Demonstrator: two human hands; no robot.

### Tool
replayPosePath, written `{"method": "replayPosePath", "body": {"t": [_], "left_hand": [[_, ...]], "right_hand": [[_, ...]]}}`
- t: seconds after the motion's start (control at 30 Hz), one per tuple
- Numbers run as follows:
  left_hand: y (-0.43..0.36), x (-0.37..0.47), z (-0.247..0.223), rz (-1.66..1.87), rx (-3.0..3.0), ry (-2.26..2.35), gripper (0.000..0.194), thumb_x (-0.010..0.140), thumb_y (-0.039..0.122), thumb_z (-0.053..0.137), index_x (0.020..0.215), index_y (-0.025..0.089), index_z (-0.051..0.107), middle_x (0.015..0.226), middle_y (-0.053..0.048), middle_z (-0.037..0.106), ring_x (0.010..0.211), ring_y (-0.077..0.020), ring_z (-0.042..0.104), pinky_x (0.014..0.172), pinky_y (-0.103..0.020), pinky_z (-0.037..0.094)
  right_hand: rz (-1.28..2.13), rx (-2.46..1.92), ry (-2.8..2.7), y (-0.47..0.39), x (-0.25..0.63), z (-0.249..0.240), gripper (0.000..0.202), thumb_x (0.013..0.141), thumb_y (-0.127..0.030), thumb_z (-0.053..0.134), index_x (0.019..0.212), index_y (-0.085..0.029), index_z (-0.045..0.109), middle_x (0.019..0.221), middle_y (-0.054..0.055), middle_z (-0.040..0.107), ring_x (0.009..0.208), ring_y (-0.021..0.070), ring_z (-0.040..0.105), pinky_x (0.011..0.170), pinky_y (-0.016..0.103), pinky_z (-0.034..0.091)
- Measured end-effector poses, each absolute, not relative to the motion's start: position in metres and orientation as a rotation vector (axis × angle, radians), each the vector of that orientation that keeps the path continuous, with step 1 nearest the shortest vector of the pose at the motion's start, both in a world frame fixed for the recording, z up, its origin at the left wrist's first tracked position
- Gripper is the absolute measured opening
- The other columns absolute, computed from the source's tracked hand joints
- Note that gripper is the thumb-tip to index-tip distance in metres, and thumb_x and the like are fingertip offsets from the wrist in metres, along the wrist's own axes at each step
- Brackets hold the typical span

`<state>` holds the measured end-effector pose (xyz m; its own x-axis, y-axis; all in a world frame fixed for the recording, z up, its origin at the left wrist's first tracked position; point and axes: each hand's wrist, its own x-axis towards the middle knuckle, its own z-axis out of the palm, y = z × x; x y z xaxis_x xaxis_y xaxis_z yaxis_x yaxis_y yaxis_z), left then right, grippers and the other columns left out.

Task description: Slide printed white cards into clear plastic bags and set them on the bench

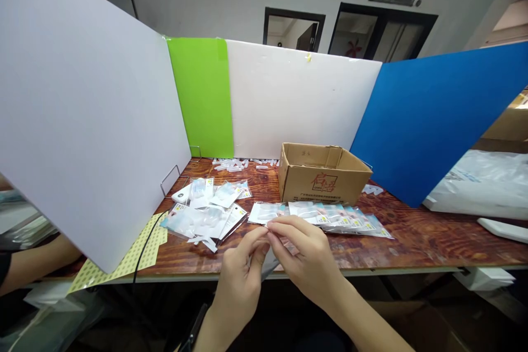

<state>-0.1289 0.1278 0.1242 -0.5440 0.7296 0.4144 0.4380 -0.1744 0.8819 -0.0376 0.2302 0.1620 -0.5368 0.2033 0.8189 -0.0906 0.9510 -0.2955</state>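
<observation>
My left hand [245,272] and my right hand [307,256] meet at the table's front edge, fingertips pinched together. Between them hangs a clear plastic bag [270,264], mostly hidden behind my fingers. Just beyond my hands, a row of overlapping flat plastic packets [330,215] with printed cards lies on the table. To the left is a loose pile of similar packets [206,217], with white strips [203,242] at its near side. What my fingertips pinch at the top of the bag is too small to make out.
An open cardboard box [325,184] stands behind the row. Small translucent pieces [231,165] lie along the back panel. White, green and blue panels [433,126] enclose the table [412,247]. A yellow dotted sheet [124,247] and black cable lie left; another person's arm [41,261] shows beyond.
</observation>
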Motion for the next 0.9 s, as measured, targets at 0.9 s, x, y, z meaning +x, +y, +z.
{"method": "replayPosePath", "body": {"t": [0.9], "left_hand": [[0.178, -0.143, 0.104, 1.691, 1.286, 1.908, 0.029, 0.088, 0.025, 0.042, 0.109, 0.023, 0.061, 0.087, -0.004, 0.072, 0.078, -0.0189, 0.066, 0.074, -0.027, 0.049]], "right_hand": [[0.278, -0.163, -2.029, 0.276, -0.068, 0.113, 0.018, 0.077, -0.004, 0.049, 0.082, -0.016, 0.061, 0.076, 0.007, 0.066, 0.071, 0.0186, 0.065, 0.063, 0.029, 0.055]]}}
